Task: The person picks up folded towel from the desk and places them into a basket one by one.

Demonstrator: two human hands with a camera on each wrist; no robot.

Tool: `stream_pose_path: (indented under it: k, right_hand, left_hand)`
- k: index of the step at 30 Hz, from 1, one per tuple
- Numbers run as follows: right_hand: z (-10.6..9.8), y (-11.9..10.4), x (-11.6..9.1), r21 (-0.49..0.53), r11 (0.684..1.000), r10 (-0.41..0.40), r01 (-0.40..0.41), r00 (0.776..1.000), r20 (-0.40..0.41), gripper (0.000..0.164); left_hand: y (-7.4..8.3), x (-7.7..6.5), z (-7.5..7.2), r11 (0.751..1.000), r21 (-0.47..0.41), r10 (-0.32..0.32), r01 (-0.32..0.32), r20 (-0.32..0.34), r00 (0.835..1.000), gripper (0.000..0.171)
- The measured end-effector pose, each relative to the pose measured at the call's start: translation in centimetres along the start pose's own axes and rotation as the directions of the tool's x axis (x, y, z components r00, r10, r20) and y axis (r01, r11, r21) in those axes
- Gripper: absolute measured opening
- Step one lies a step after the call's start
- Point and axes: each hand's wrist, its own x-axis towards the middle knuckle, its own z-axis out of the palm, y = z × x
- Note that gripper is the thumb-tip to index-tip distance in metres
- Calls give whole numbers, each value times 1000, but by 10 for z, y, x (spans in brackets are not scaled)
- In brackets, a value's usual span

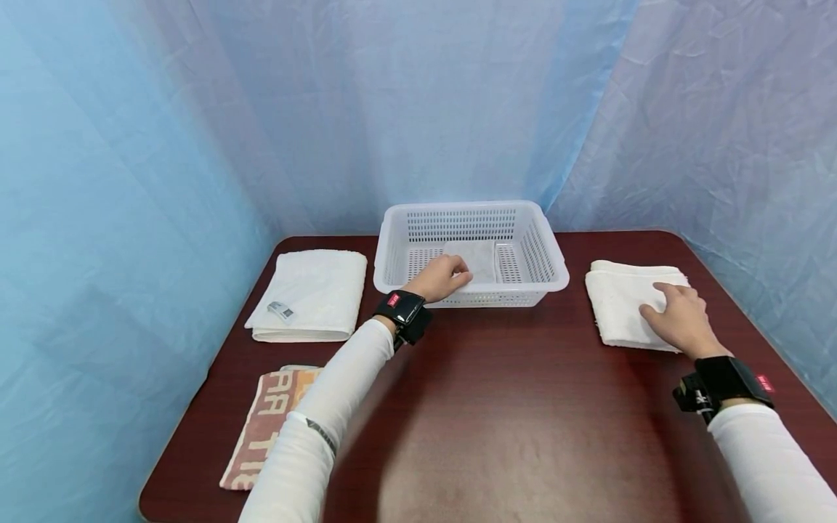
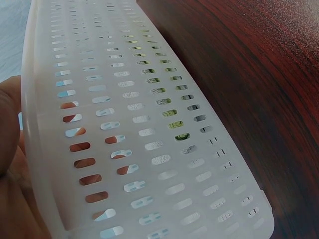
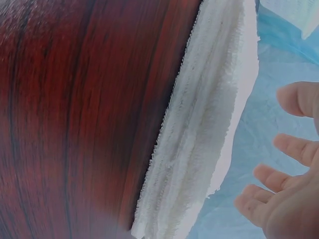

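My left hand (image 1: 439,278) reaches over the front rim of a white plastic basket (image 1: 556,280), its fingers loosely bent, with nothing seen between thumb and forefinger. Beside those fingers, a folded pale cloth (image 1: 476,260) lies on the basket floor. From the left wrist, the slotted wall (image 2: 164,174) hides part of the hand; skin shows through some slots. My right hand (image 1: 681,317) is held over a folded white towel (image 1: 617,305) at the table's right, fingers spread. In the right wrist view, the hand (image 3: 291,199) appears apart from the towel's layered edge (image 3: 194,119).
Another folded white towel (image 1: 320,290), with a label (image 1: 281,311) on it, lies left of the basket. Nearer, a red-brown and orange lettered towel (image 1: 261,428) is partly covered by the left sleeve. Blue curtains (image 1: 458,109) hang behind the dark red wooden table (image 1: 523,407).
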Motion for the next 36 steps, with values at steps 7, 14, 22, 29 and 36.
stream_pose_path:
  k: [7, 14, 22, 29, 36]
  right_hand:
    - [0, 5, -1, -14, 1000, 15, -14, 999, 36, 58]
    - [2, 16, -4, -38, 998, 51, -47, 990, 130, 66]
    - [3, 17, 0, -79, 996, 57, -45, 985, 164, 65]
    - [4, 19, 3, -134, 989, 91, -62, 969, 229, 63]
    - [7, 22, 9, -160, 986, 80, -39, 963, 258, 63]
  left_hand:
    - [0, -1, 1, 1000, -16, -14, 14, -3, 1000, 29]
    - [-2, 0, 3, 1000, 1, -17, 17, 5, 1000, 31]
    - [-3, 2, 3, 1000, 21, -12, 12, -2, 1000, 31]
    - [-1, 2, 1, 1000, 22, -15, 15, 4, 1000, 31]
    - [-1, 0, 1, 999, 9, -37, 37, 10, 999, 30]
